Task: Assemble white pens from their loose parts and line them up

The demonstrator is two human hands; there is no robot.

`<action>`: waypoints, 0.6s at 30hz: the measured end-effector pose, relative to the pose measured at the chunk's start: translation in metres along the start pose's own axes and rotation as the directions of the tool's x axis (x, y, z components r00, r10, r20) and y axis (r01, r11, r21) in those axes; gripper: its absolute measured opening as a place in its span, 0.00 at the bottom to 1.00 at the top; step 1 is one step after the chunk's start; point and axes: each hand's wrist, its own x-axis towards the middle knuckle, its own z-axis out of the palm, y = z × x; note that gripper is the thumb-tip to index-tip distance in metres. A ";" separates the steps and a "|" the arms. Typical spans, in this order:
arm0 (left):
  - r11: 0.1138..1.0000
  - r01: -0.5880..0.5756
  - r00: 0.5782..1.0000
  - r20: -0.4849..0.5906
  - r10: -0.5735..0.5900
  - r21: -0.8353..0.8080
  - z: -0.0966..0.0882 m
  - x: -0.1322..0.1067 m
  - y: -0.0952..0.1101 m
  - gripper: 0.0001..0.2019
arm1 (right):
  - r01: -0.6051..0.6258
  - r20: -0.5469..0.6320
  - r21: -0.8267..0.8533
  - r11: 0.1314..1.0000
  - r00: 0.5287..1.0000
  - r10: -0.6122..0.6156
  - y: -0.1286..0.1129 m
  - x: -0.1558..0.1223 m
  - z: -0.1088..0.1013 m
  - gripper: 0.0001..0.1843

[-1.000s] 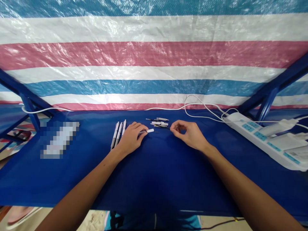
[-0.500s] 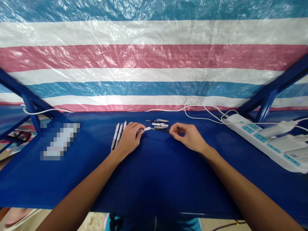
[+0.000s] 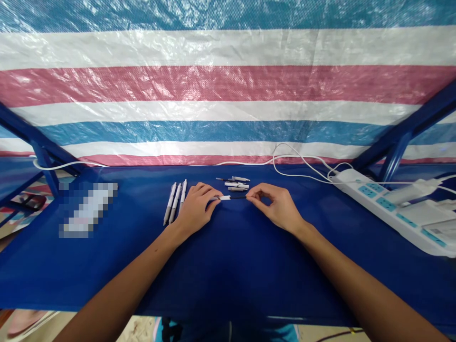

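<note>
My left hand [image 3: 199,204] pinches a white pen barrel [image 3: 225,197] whose end sticks out past the fingertips to the right. Between thumb and forefinger of my right hand [image 3: 276,206] is a thin dark pen refill [image 3: 238,197]. The refill lies in line with the barrel, its left end at the barrel's open end; how far inside it reaches I cannot tell. Just beyond the barrel lie several small white and grey pen parts [image 3: 237,185]. Beside my left hand rest white pens with grey grips [image 3: 170,204], one partly behind the fingers.
A white power strip [image 3: 388,209] with plugs and cables stands on the right of the blue table [image 3: 228,266]. White cable [image 3: 299,156] loops along the back edge. A blurred pale object [image 3: 89,209] lies at left. Blue metal bars [image 3: 402,128] flank the striped sheet [image 3: 228,85].
My left hand has shifted slightly right and the right hand slightly left. Barrel and refill have come closer to me and straightened into one line, with less refill showing between the hands.
</note>
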 end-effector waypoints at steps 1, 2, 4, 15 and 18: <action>1.000 -0.010 1.000 0.006 0.010 -0.004 0.001 0.000 0.001 0.09 | 0.007 -0.003 -0.007 1.000 1.000 -0.007 0.000 -0.001 0.002 0.09; 1.000 -0.018 1.000 0.011 0.018 -0.009 0.002 -0.001 0.003 0.09 | 0.015 -0.009 -0.014 1.000 1.000 -0.015 0.000 -0.002 0.004 0.09; 0.999 -0.032 0.999 0.024 0.033 -0.024 0.003 -0.002 0.005 0.08 | 0.030 -0.029 -0.027 0.999 0.999 -0.031 0.000 -0.004 0.007 0.09; 0.996 -0.049 0.997 0.060 0.053 -0.075 0.005 -0.003 0.006 0.11 | 0.048 -0.049 -0.060 0.997 0.997 -0.051 -0.001 -0.004 0.007 0.09; 0.995 -0.037 0.998 0.049 0.041 -0.088 0.005 -0.003 0.005 0.11 | 0.036 -0.036 -0.047 0.998 0.999 -0.038 -0.001 -0.005 0.008 0.09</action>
